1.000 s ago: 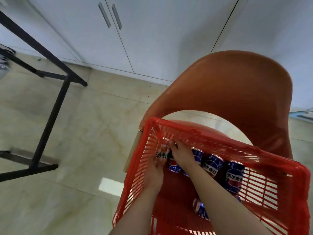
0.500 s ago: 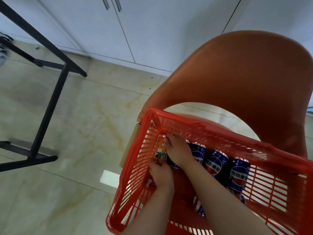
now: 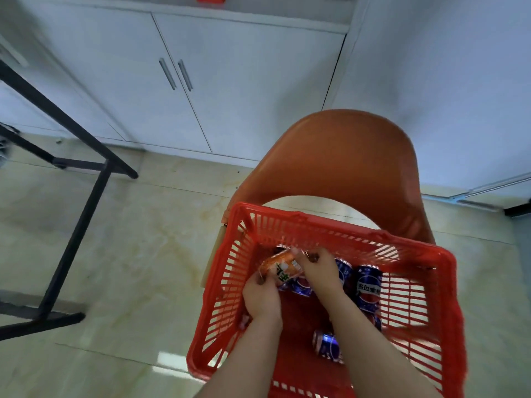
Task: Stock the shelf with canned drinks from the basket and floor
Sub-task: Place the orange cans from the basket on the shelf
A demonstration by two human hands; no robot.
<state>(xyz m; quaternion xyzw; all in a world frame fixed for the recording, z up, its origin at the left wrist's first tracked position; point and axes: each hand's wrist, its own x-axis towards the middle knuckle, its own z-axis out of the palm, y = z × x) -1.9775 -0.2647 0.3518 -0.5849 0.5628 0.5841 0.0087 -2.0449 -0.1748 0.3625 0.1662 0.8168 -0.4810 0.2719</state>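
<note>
Head: Pepsi cans [image 3: 369, 285] (Chinese-lettered), orange can [image 3: 280, 267]

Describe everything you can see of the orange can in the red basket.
The orange can looks like metal, with a white and green label, blurred. It is held tilted, nearly on its side, near the far left corner of the red basket, above the blue cans. The left hand grips its lower end and the right hand its upper end.

bright, cool, even light; a white glare patch sits on the glossy floor [image 3: 169, 366]. wide-angle distortion bends the edges. motion blur softens the left hand [image 3: 263, 297], right hand [image 3: 319, 271] and orange can [image 3: 280, 267].
</note>
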